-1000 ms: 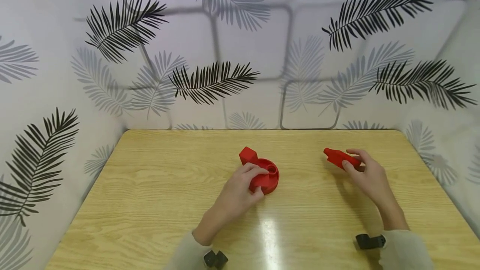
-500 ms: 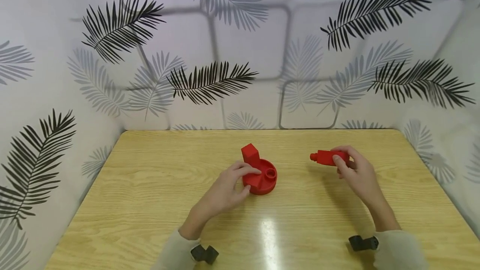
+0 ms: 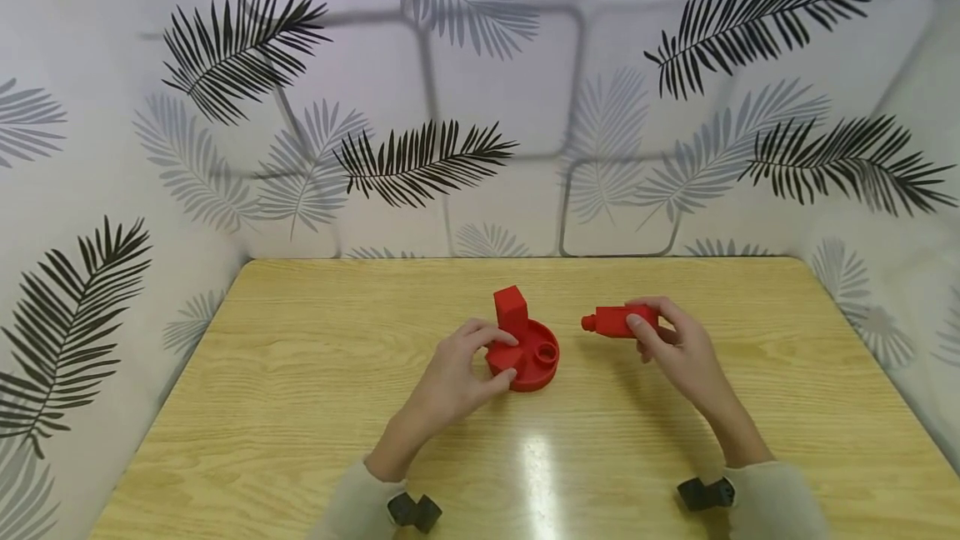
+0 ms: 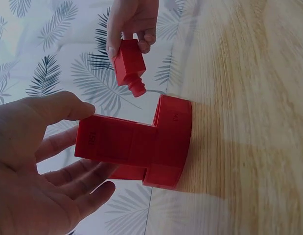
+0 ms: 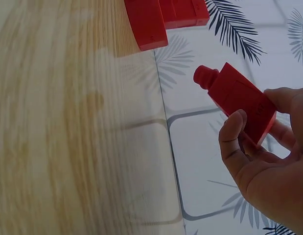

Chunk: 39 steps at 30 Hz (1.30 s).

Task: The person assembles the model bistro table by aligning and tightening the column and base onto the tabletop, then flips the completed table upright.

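Observation:
A round red base [image 3: 542, 377] with a raised rim lies on the table, a ring-shaped socket [image 3: 546, 353] showing inside it. Two red blocks rise from this base: a back block [image 3: 511, 307] and a front-left block [image 4: 112, 139]. My left hand [image 3: 453, 369] holds the front-left one between thumb and fingers, the thumb at its upper end. To the right, my right hand [image 3: 682, 348] pinches a third red block [image 5: 242, 100] above the table. That block lies roughly level, its stepped round peg [image 3: 589, 323] pointing left at the base, with a gap between them.
The wood-grain table [image 3: 315, 332] extends around both hands. A pale backdrop [image 3: 495, 90] with leaf prints stands behind the table's far edge and along both sides. Dark wrist cameras [image 3: 414, 512] sit at both sleeves.
My right hand has moved left with its block, which has turned from tilted to nearly level. The left hand has shifted slightly left, and the back block appears more upright.

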Tool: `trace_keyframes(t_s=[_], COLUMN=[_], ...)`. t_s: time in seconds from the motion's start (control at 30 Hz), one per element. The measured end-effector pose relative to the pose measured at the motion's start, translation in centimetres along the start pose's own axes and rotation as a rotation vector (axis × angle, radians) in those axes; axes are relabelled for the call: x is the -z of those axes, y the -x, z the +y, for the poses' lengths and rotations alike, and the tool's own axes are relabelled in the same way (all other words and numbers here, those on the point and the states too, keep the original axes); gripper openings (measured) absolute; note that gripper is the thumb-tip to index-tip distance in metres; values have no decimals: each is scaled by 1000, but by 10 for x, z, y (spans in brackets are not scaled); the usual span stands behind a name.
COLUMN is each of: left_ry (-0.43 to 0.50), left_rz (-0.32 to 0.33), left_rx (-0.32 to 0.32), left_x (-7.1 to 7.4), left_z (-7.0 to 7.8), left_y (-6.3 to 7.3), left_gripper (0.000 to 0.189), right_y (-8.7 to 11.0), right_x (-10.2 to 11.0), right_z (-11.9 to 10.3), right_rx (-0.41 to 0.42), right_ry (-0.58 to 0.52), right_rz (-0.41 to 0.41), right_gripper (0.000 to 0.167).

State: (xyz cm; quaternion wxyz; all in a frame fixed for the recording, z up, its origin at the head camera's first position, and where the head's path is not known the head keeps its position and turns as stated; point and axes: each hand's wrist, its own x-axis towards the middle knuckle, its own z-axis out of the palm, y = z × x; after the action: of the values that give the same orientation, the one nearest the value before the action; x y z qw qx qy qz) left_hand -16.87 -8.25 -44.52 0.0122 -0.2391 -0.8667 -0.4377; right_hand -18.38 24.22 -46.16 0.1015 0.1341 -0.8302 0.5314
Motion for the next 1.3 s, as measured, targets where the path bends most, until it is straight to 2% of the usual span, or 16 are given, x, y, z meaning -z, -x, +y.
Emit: trace_keyframes(t_s=[0.13, 0.33, 0.5, 0.7, 1.03, 1.13, 1.3], left_ry=[42, 139, 167, 172, 174, 173, 180], left_rz=[1, 15, 25, 25, 24, 30, 39], left_rx=[-21, -20, 4, 3, -6, -15, -29], left_x=[1, 1, 1, 0, -1, -2, -3], left_z=[-3, -6, -7, -7, -9, -10, -11], left_y=[-1, -2, -2, -3, -2, -2, -3], left_gripper=[34, 42, 43, 42, 42, 42, 42], right_y=[0, 2, 2, 4, 4, 4, 2], right_x=[-8, -18, -26, -34, -41, -43, -48], right_z=[-7, -13, -14, -17, -24, -26, -25], right_rx=[28, 1, 10, 37, 227, 255, 291], right_ry=[-45, -90, -59, 27, 137, 140, 135], right_rz=[-24, -70, -87, -113, -147, -150, -125], right_gripper=[27, 29, 29, 29, 52, 57, 54])
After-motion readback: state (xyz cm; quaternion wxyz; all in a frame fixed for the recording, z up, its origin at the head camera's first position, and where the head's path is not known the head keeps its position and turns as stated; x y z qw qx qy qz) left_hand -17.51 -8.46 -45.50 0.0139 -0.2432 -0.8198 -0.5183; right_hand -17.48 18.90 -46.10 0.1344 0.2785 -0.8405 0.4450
